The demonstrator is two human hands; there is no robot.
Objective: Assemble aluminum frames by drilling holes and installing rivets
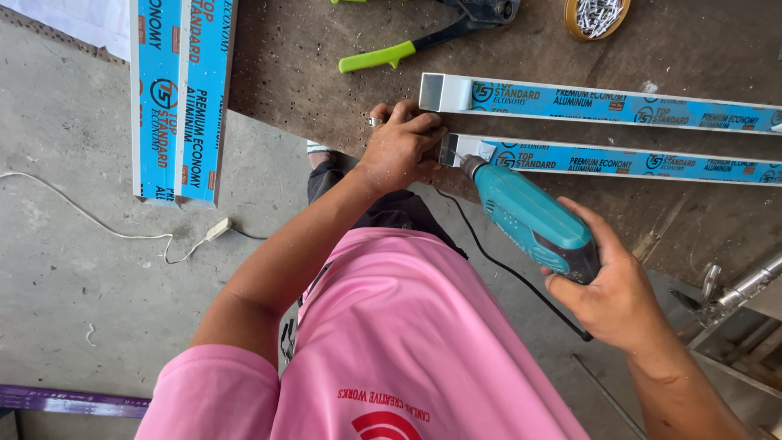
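The near aluminium tube lay flat on the brown desk, close to the edge where the person stood. It was a long square tube with a blue film stuck on top. Its open end pointed toward the person's left hand. That hand pressed down right at the end of the tube, fingers curled together on it, so the tube would not slide or spin. There was a ring on one finger.

The right hand was wrapped tight around the handle of a teal electric drill. The nose of the drill touched the tube just beside the left hand, near the open end. The drill leaned down at a slant, so its tip met the side of the tube. Holding the tube so close to the tip likely kept it steady there. A black cord hung down from the drill toward the floor.

A second aluminium tube lay just behind the first, side by side but not touching. Farther back lay a tool with green handles and a small round tin of silver rivets or screws; I could not tell which. Two more blue-covered lengths stuck out over the left end of the desk. A thin white cable trailed on the grey concrete floor. The person wore a pink shirt.
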